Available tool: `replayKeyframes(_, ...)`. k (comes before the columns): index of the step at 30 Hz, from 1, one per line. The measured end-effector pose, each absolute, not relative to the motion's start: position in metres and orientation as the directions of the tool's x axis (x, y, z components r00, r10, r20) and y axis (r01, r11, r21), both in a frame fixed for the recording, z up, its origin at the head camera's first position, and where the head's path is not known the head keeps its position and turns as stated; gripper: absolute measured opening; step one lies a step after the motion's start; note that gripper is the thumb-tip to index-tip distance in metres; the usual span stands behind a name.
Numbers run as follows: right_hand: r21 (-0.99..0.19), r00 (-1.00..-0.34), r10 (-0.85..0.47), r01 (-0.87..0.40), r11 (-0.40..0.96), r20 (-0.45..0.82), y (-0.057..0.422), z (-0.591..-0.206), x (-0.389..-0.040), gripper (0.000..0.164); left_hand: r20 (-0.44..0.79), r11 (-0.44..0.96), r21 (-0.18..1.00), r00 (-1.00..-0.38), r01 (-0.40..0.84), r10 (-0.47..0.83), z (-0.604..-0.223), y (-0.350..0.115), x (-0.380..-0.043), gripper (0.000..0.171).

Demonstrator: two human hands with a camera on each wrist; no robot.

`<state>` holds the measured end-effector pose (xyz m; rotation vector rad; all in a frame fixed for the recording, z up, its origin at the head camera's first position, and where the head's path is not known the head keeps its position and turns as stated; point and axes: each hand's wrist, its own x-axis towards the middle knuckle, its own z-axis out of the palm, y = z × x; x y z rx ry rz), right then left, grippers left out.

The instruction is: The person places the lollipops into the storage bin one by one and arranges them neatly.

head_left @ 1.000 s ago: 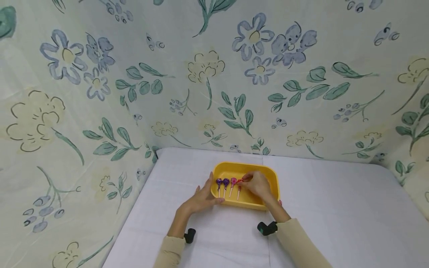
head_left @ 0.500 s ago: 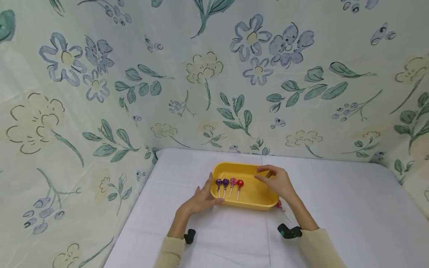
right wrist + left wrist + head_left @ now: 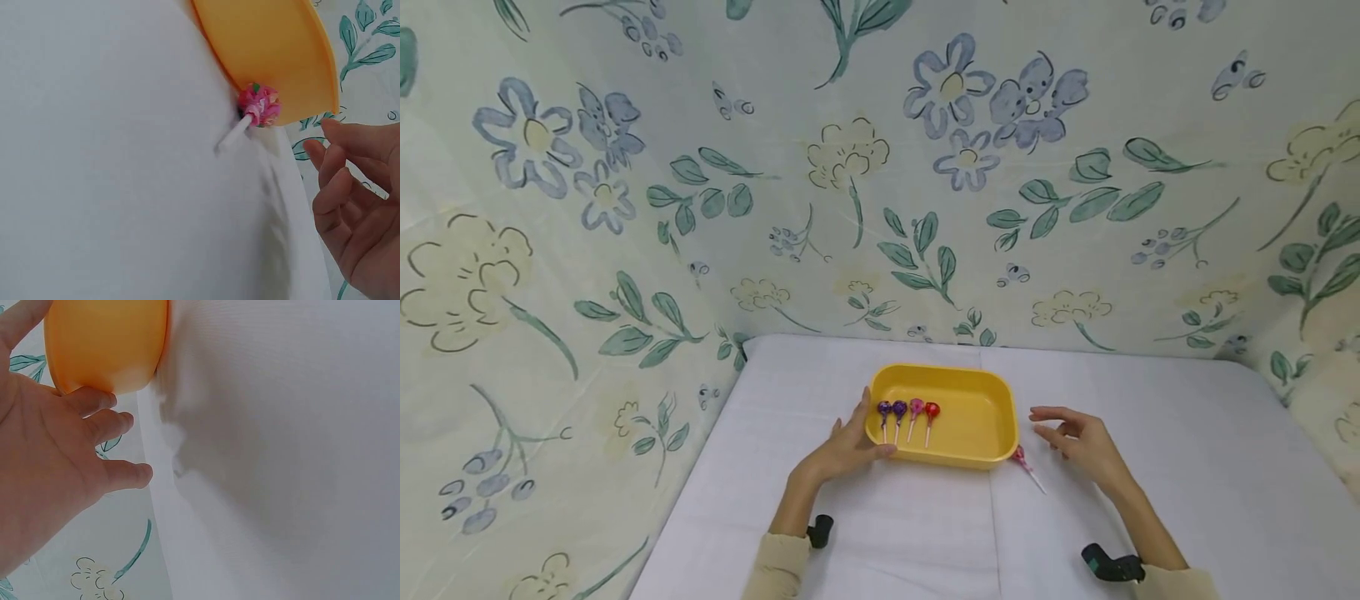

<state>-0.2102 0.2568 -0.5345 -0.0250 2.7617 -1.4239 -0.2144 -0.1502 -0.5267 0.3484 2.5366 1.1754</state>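
A yellow tray sits on the white cloth. Inside, at its left, two purple lollipops, a pink lollipop and a red lollipop lie in a row, sticks toward me. My left hand holds the tray's left end, thumb at the near side and fingers along the left wall. Another pinkish-red lollipop lies outside, against the tray's near right corner, its white stick pointing away from it. My right hand hovers right of that lollipop, fingers loosely bent and holding nothing.
A white cloth covers the table around the tray. Behind and to the left hangs a floral curtain. Black wrist cameras are worn on both forearms.
My right hand has let go of the red lollipop inside the tray and moved right, out over the cloth. This uncovers the loose lollipop by the corner. My left hand stays at the tray.
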Motion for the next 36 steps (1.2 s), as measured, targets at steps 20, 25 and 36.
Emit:
replayKeyframes(20,-0.779,-0.972,-0.191,-0.01,0.627,-0.141,0.244,-0.553,-0.205,0.039,-0.174,0.633,0.766,-0.913,0.111,0.37,-0.527,-0.153,-0.213,0.11)
replayKeyframes(25,-0.781,-0.973,-0.155,0.037,0.624,-0.169,0.248,-0.55,-0.204,0.041,-0.175,0.637,0.762,-0.91,0.118,0.377,-0.526,-0.154,-0.213,0.111)
replayKeyframes(36,-0.826,-0.993,-0.007,0.091,0.557,-0.114,0.255,-0.514,-0.221,0.059,-0.178,0.636,0.764,-0.913,0.108,0.368,-0.525,-0.154,-0.213,0.111)
